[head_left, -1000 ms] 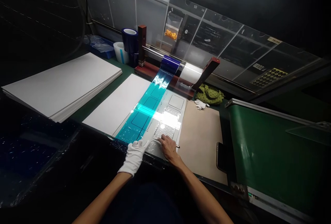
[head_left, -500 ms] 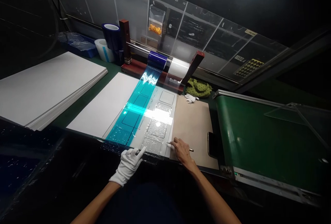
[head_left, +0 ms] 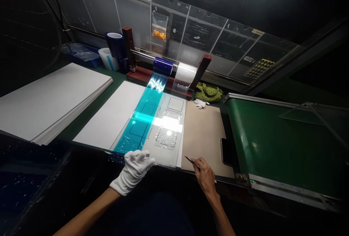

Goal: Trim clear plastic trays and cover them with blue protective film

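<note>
My left hand (head_left: pixel 137 167), in a white glove, is at the front edge of a clear plate (head_left: pixel 160 156) with its fingers curled; anything in them is hidden. My right hand (head_left: pixel 205 176), bare, is closed around a thin, pen-like pointed tool (head_left: pixel 193 162), its tip over the brown board (head_left: pixel 203 134). A strip of translucent blue film (head_left: pixel 144 114) runs down from a roll (head_left: pixel 163 66) over the plate's left part. Wrinkled clear film (head_left: pixel 167 136) lies on the right part, where outlined rounded rectangles show.
A stack of white sheets (head_left: pixel 62 98) lies left, and a single white sheet (head_left: pixel 109 116) beside the plate. Red posts (head_left: pixel 201 70) hold the film rolls. On the right are a phone (head_left: pixel 226 151), a green conveyor belt (head_left: pixel 275 145), a green pouch (head_left: pixel 208 92) and a white glove (head_left: pixel 201 104).
My right hand has drawn back toward me and right with the tool. My left hand's fingers have curled, and the clear film patch at the plate's front right no longer shows there.
</note>
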Demonstrator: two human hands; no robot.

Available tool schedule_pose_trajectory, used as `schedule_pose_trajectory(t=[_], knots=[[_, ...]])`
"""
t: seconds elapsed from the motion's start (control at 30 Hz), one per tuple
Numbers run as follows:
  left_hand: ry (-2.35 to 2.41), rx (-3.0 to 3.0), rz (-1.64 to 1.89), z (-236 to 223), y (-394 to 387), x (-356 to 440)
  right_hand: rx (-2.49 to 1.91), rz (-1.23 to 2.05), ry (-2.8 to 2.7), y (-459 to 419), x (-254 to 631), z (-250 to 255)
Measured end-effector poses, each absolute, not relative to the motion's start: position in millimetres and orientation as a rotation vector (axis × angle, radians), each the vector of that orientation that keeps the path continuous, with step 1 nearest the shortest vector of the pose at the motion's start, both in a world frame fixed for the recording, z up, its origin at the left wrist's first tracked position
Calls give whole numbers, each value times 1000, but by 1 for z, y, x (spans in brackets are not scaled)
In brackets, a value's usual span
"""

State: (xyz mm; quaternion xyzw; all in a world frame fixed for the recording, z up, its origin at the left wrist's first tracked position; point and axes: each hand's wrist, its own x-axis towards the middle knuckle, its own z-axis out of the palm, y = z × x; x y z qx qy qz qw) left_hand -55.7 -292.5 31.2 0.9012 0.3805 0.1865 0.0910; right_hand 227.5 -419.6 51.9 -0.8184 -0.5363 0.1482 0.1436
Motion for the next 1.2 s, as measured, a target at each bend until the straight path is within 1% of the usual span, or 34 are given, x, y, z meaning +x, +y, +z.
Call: schedule_pose_trajectory(t=[0.1, 0.27, 0.37, 0.43, 0.57, 0.73, 0.93, 1.07, 1.2], knots=[[1192, 2533, 566, 55, -254, -67, -2285, 461, -1453, -425, 226, 53], [1219, 2413, 431, 99, -152, -88, -2234, 545, -1381, -427, 217, 44], [1176, 2356, 319, 109, -102, -93, -2235, 599, -1371, -425, 204, 37], [1142, 2319, 254, 106, -80, -93, -2242, 626, -1362, -424, 196, 34], [1120, 2251, 163, 83, -54, -91, -2264, 650, -1338, -422, 185, 32], [1084, 2211, 62, 58, -39, -86, -2313, 636, -1331, -418, 180, 35], [1082, 2195, -12, 43, -30, -76, -2339, 639, -1328, -416, 174, 37], [1155, 2199, -1, 40, -27, -77, -2333, 647, -1326, -414, 172, 39], [1375, 2211, 147, 47, -41, -83, -2317, 621, -1368, -402, 176, 44]])
